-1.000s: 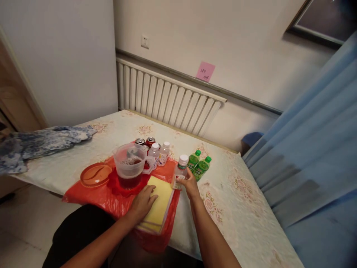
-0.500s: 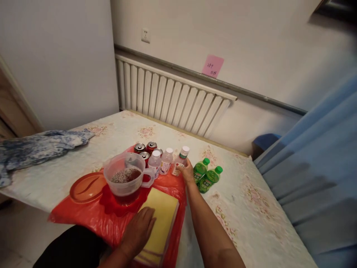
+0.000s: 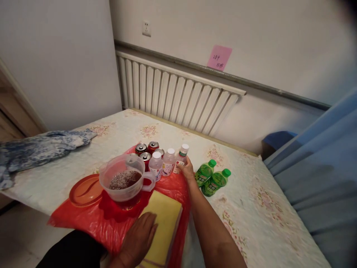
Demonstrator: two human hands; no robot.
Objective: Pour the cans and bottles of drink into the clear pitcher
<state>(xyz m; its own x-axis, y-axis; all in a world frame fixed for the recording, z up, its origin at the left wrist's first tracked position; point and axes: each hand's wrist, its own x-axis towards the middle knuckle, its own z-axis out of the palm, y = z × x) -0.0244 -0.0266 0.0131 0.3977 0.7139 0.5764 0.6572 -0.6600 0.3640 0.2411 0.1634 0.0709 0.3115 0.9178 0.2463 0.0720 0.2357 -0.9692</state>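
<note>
My right hand [image 3: 186, 169] is wrapped round a clear plastic bottle [image 3: 183, 152] with a white cap and a green neck band. The bottle stands upright at the right end of a row, close beside two similar white-capped bottles, the middle bottle [image 3: 169, 162] and the left bottle [image 3: 155, 166]. My left hand [image 3: 141, 234] lies with its fingers laid out on a folded yellow cloth [image 3: 164, 214]. Left of the cloth, a clear plastic jug [image 3: 119, 188] with brown, foamy liquid sits on a red scalloped dish [image 3: 107, 208].
Several drink cans [image 3: 145, 158] stand behind the jug. An orange lid [image 3: 85, 190] lies left of it on red plastic sheeting [image 3: 75, 216]. Two green bottles [image 3: 214, 182] lean right of my right arm. A patterned cloth [image 3: 41, 149] lies on the table's left; a blue curtain [image 3: 309, 178] hangs right.
The bottle in my right hand has come slightly closer to the middle bottle. My left hand stays on the yellow cloth. The view has shifted a little.
</note>
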